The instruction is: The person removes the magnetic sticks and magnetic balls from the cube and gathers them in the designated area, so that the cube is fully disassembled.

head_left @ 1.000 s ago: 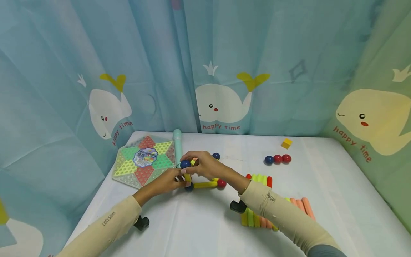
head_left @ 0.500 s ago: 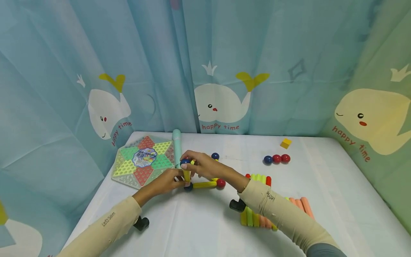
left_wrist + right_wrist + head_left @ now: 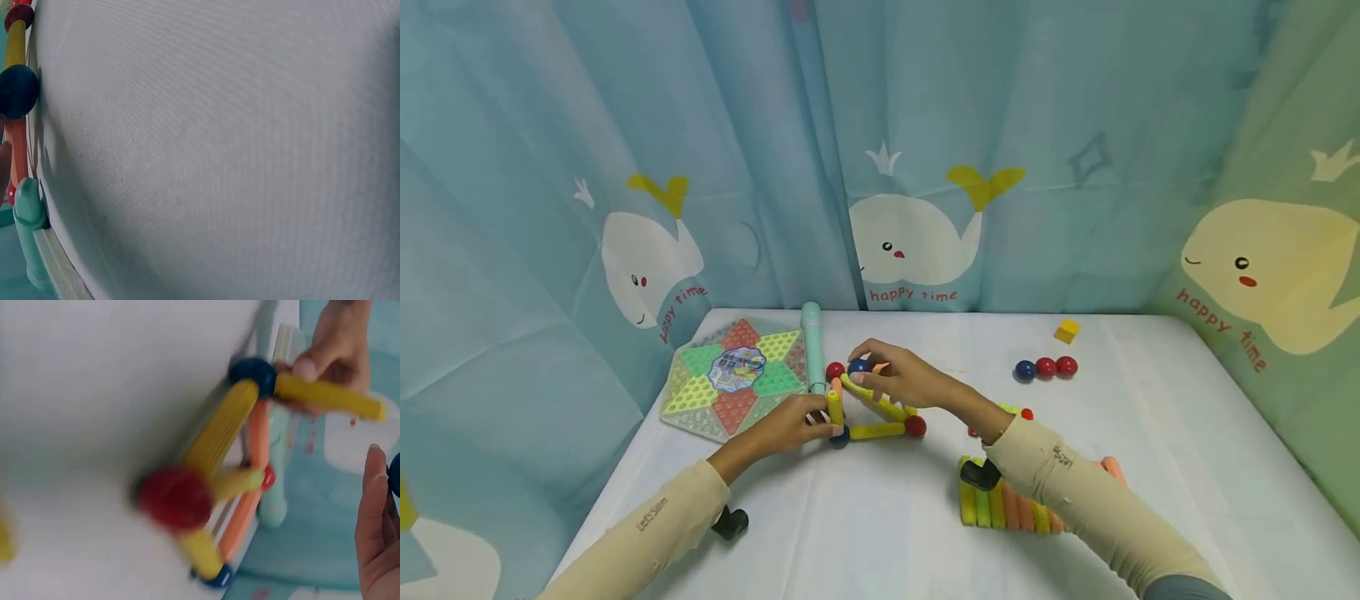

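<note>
A frame of magnetic toy sticks and balls lies on the table. My left hand [image 3: 793, 425] pinches a yellow stick [image 3: 835, 408] that stands upright on the blue corner ball [image 3: 839, 437]; its top end is bare. From that corner another yellow stick [image 3: 877, 431] runs to a red ball [image 3: 915, 426]. My right hand [image 3: 906, 379] holds a blue ball [image 3: 859, 367] between thumb and fingers, above the frame's far side. In the right wrist view this blue ball [image 3: 395, 475] is cut off by the edge, apart from the upright stick. A red ball [image 3: 835, 371] shows behind.
A Chinese checkers board [image 3: 737, 371] and a mint-green tube [image 3: 813, 346] lie beyond my left hand. Rows of coloured sticks [image 3: 1007, 504] lie partly under my right forearm. Farther back are a blue ball [image 3: 1025, 371], two red balls [image 3: 1056, 367] and a yellow block [image 3: 1067, 331].
My right hand has lifted the blue ball off the upright yellow stick and moved it right and slightly back. The left hand keeps its pinch in place.
</note>
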Demonstrator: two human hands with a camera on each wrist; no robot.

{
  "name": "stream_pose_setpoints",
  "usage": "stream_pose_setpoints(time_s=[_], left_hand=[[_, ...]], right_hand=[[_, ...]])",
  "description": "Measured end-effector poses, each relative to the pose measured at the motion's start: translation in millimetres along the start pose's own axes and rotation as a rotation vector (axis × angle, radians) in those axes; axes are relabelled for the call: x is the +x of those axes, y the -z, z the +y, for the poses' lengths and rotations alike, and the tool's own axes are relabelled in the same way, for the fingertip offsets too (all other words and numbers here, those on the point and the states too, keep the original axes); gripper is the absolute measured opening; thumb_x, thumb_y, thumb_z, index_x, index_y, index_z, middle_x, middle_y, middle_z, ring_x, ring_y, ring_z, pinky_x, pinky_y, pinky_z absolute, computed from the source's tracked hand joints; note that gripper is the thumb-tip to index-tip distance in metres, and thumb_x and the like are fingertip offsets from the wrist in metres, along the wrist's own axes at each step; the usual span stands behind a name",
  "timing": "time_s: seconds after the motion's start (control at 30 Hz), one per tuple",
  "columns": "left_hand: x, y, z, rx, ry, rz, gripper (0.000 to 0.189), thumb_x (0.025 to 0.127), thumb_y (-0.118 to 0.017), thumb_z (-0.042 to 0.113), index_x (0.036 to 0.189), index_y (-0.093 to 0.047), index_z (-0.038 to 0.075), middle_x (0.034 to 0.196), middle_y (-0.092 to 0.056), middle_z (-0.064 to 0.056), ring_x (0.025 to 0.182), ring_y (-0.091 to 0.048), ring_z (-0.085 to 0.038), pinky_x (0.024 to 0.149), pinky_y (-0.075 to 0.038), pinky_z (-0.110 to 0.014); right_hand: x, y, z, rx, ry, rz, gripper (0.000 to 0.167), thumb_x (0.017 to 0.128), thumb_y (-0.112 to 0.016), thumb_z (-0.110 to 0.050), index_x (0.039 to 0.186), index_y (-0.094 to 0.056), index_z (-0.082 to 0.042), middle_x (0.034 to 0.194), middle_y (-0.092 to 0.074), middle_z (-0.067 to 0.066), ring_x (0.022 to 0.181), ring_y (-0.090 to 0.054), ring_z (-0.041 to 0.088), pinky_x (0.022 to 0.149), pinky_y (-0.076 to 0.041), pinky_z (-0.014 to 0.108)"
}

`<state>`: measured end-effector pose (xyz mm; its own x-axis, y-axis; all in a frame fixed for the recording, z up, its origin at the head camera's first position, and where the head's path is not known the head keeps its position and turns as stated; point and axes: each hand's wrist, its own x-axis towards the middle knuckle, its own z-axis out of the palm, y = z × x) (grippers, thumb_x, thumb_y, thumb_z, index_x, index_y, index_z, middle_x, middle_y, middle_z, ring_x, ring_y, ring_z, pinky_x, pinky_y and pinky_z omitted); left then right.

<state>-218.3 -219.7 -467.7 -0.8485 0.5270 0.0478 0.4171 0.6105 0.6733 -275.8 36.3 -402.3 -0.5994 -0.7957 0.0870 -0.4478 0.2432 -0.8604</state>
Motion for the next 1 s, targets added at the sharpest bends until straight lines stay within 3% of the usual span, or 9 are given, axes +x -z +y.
stream_pose_setpoints(time_s=[0.2,0.4,0.6,0.8,1.0], left_hand=[[1.0,-0.3,2.4,0.002,-0.001,0.000,0.023,0.094,-0.073,0.023,0.111,-0.071,0.008,0.101,-0.073,-0.001,0.088,-0.068,-0.009,0.076,-0.056,-0.023],[1.5,-0.4,2.0,0.010,0.001,-0.003,0.024,0.093,-0.074,0.024,0.110,-0.071,0.008,0.099,-0.073,0.001,0.086,-0.067,-0.008,0.075,-0.055,-0.024],[1.6,-1.5,2.4,0.017,0.032,-0.013,0.023,0.090,-0.077,0.023,0.108,-0.071,0.011,0.097,-0.071,0.003,0.084,-0.065,-0.006,0.073,-0.054,-0.022],[-0.7,-3.9,1.9,0.007,0.057,-0.014,0.023,0.090,-0.077,0.023,0.109,-0.071,0.012,0.097,-0.070,0.004,0.085,-0.063,-0.005,0.074,-0.054,-0.022],[0.9,-2.9,4.6,0.001,0.068,-0.017,0.024,0.090,-0.077,0.023,0.109,-0.071,0.012,0.098,-0.071,0.004,0.086,-0.064,-0.007,0.074,-0.054,-0.022]], right_hand=[[-48.0,49.7,31.3,-0.040,-0.135,0.108,0.043,0.094,-0.073,-0.027,0.130,-0.056,-0.011,0.116,-0.064,0.015,0.083,-0.069,0.036,0.068,-0.059,0.048],[-116.7,107.4,74.3,-0.110,-0.204,0.247,0.040,0.097,-0.069,-0.025,0.131,-0.060,-0.004,0.113,-0.065,0.020,0.078,-0.068,0.037,0.066,-0.059,0.044],[-179.4,158.6,108.5,-0.287,-0.345,0.409,0.047,0.098,-0.068,-0.028,0.134,-0.055,0.000,0.117,-0.062,0.026,0.077,-0.068,0.026,0.060,-0.056,0.031],[-206.9,182.5,137.7,-0.422,-0.487,0.386,0.047,0.096,-0.069,-0.027,0.127,-0.057,0.006,0.109,-0.066,0.031,0.073,-0.067,0.020,0.060,-0.054,0.030],[-213.3,190.3,153.1,-0.460,-0.602,0.302,0.047,0.093,-0.070,-0.025,0.126,-0.056,0.007,0.096,-0.065,0.023,0.076,-0.059,0.022,0.061,-0.048,0.030]])
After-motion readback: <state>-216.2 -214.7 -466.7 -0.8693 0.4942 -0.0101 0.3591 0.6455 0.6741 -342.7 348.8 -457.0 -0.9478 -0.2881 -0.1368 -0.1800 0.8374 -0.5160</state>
